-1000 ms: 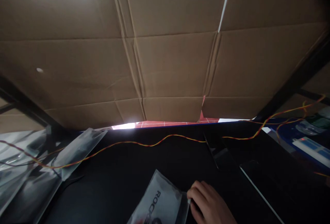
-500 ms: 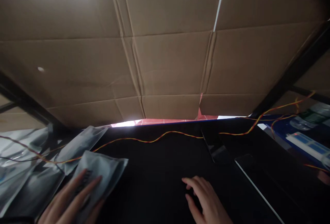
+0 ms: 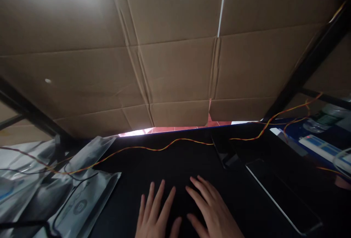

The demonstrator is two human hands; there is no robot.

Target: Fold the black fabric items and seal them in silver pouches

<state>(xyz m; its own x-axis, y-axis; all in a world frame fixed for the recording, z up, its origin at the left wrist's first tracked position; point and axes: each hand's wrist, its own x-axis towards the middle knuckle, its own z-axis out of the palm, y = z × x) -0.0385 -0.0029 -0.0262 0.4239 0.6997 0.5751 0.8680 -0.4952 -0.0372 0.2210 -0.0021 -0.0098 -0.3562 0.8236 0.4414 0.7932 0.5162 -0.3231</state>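
My left hand [image 3: 156,212] lies on the black tabletop [image 3: 164,163] with its fingers spread and nothing in it. Beside it, my right hand [image 3: 210,207] rests with fingers apart, also holding nothing. To the left of my left hand is a frosted plastic bag [image 3: 90,197] with dark print on it; a black cable runs across its top. Right of my right hand lies a large dark phone or tablet [image 3: 282,194] with a pale edge. Farther back is a smaller black phone-like slab [image 3: 225,152].
A twisted red-and-yellow wire [image 3: 153,149] crosses the table behind my hands. More plastic bags [image 3: 89,154] lie at the left. At the right are a white-and-blue box-like item [image 3: 320,148] and a clear bottle [image 3: 319,121]. A cardboard wall [image 3: 175,70] closes the back, with dark posts [image 3: 309,59].
My left hand has let go of the printed plastic bag, which now lies farther left and lower, and has moved right onto the table. My right hand's fingers have spread. The view has shifted slightly.
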